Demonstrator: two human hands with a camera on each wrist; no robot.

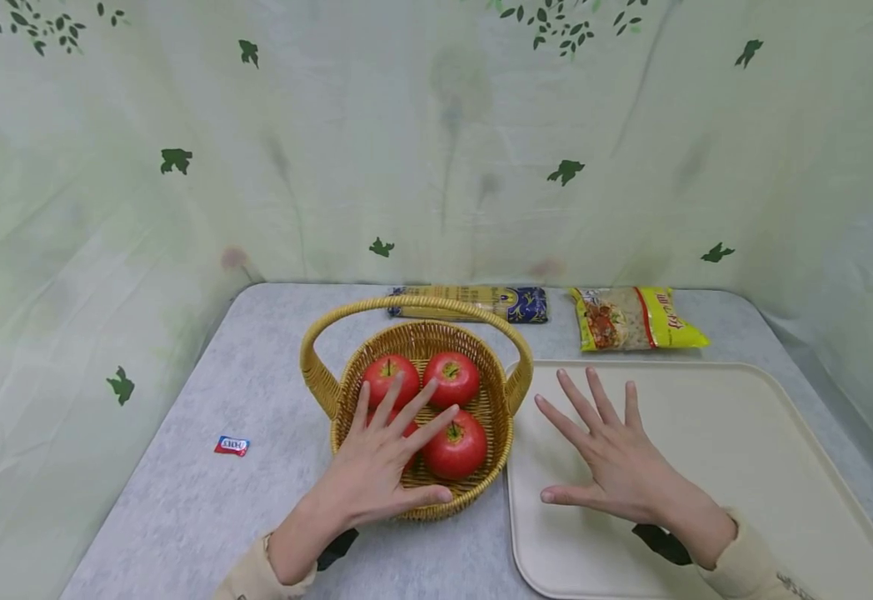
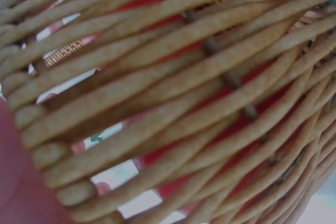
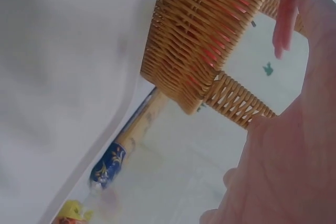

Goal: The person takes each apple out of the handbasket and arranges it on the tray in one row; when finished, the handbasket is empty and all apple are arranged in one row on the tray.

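A wicker basket (image 1: 423, 510) with an arched handle stands mid-table and holds several red apples (image 1: 455, 445). Over its near left part my left hand (image 1: 382, 460) spreads its fingers, overlapping one apple in the head view. The weave of the basket (image 2: 157, 82) fills the left wrist view, with red showing through the gaps. My right hand (image 1: 613, 460) has its fingers spread above the left part of a beige tray (image 1: 736, 467) and holds nothing. In the right wrist view, the basket (image 3: 194, 40) appears beyond that hand (image 3: 286, 161).
Behind the basket lies a pack of noodles (image 1: 474, 303) with blue ends. A yellow food bag (image 1: 635, 319) rests at the back right, just behind the tray. A small red and blue wrapped candy (image 1: 231, 446) lies at the left. Patterned cloth (image 1: 421, 150) hangs around the table.
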